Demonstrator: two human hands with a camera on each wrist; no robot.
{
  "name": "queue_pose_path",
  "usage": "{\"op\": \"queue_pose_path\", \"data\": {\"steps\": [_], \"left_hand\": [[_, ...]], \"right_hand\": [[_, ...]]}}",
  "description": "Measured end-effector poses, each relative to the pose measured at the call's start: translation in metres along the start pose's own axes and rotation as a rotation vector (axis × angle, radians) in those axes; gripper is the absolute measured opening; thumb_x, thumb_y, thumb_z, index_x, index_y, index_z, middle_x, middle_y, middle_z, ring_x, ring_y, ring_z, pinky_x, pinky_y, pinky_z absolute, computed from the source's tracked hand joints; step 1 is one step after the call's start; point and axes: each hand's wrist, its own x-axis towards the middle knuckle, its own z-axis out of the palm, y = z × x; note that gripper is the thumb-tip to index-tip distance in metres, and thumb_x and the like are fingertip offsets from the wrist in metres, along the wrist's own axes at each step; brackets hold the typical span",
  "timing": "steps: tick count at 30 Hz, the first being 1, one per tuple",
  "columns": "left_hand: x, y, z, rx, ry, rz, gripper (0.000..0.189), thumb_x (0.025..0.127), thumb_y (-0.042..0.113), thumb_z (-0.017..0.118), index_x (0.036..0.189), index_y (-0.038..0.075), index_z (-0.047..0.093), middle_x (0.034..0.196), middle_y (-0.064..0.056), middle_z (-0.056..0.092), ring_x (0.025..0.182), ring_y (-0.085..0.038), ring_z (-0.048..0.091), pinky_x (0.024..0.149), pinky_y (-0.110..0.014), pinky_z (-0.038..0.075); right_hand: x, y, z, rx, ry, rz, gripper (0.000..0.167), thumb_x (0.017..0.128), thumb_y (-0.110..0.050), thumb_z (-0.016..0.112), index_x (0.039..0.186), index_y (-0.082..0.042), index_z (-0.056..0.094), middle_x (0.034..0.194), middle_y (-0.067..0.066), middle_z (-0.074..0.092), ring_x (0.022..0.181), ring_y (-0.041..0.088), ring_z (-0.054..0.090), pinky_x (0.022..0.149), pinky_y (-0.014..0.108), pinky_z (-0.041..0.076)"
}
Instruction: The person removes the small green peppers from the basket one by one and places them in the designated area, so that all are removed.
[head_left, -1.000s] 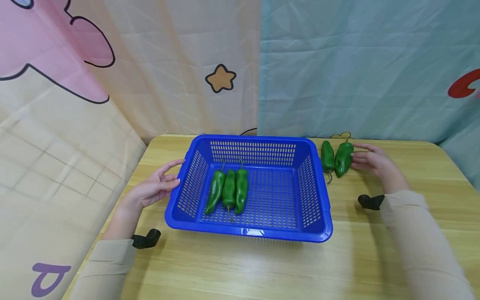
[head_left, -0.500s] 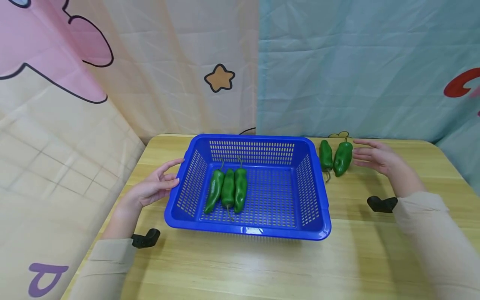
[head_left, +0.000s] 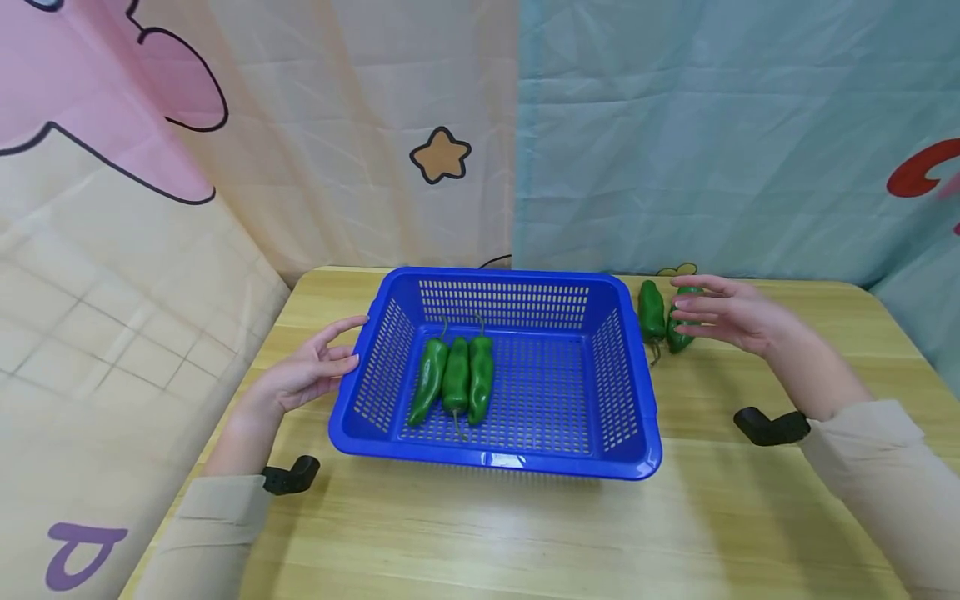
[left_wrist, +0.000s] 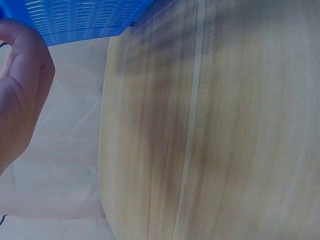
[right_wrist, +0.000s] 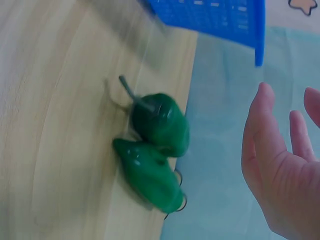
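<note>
My left hand [head_left: 311, 371] touches the left rim of a blue plastic basket [head_left: 495, 461] with the thumb and index fingertips. Inside the basket, toward its left, lie three green peppers: one at the left [head_left: 429, 382], a middle pepper [head_left: 456, 379] and a right one [head_left: 481, 379]. Two more green peppers are on the table just right of the basket, a slim pepper [head_left: 652, 308] and a broader pepper [head_left: 682, 340]. My right hand [head_left: 738, 317] hovers over the broader one, partly hiding it, fingers spread and holding nothing. The right wrist view shows both peppers [right_wrist: 150, 175] apart from the hand.
A wooden table [head_left: 465, 533] carries everything. Printed curtains [head_left: 637, 150] hang behind and along its left side. Black wrist mounts [head_left: 771, 427] stick out from both sleeves.
My right hand first drew back to the right from the broader pepper, then came left above it. The left hand, basket and peppers have stayed in place.
</note>
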Motion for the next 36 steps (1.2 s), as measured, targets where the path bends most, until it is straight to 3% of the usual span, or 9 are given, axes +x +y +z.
{"op": "queue_pose_path", "data": {"steps": [10, 20, 26, 36], "left_hand": [[0.000, 0.000, -0.001, -0.001, -0.008, 0.004, 0.053, 0.096, -0.004, 0.043, 0.140, 0.019, 0.023, 0.103, -0.011, 0.064, 0.090, -0.022, 0.065, 0.079, -0.035, 0.055], [0.000, -0.001, -0.002, -0.005, -0.008, 0.004, 0.053, 0.096, -0.005, 0.042, 0.140, 0.018, 0.023, 0.104, -0.011, 0.064, 0.091, -0.022, 0.065, 0.079, -0.034, 0.055], [0.001, -0.002, -0.002, -0.008, -0.006, 0.006, 0.054, 0.096, -0.005, 0.043, 0.140, 0.018, 0.023, 0.104, -0.012, 0.064, 0.091, -0.022, 0.065, 0.079, -0.034, 0.055], [0.002, -0.001, -0.003, -0.011, -0.013, 0.000, 0.054, 0.096, -0.004, 0.042, 0.141, 0.020, 0.023, 0.105, -0.011, 0.064, 0.091, -0.022, 0.065, 0.079, -0.034, 0.055]], "right_hand": [[-0.003, -0.009, 0.032, -0.142, -0.012, -0.021, 0.030, 0.094, -0.003, 0.054, 0.111, -0.027, 0.060, 0.104, -0.004, 0.061, 0.094, 0.013, 0.062, 0.079, 0.027, 0.054], [0.005, -0.015, 0.061, -0.227, -0.039, -0.013, 0.029, 0.092, -0.006, 0.058, 0.116, -0.023, 0.057, 0.108, 0.000, 0.061, 0.097, 0.016, 0.060, 0.082, 0.033, 0.053], [0.010, -0.021, 0.076, -0.222, -0.059, -0.010, 0.030, 0.091, -0.005, 0.059, 0.116, -0.020, 0.058, 0.104, 0.001, 0.061, 0.098, 0.019, 0.060, 0.082, 0.034, 0.053], [0.024, -0.026, 0.104, -0.320, -0.105, 0.011, 0.049, 0.090, -0.005, 0.060, 0.133, -0.001, 0.038, 0.108, 0.005, 0.055, 0.096, 0.019, 0.060, 0.090, 0.044, 0.049]]}}
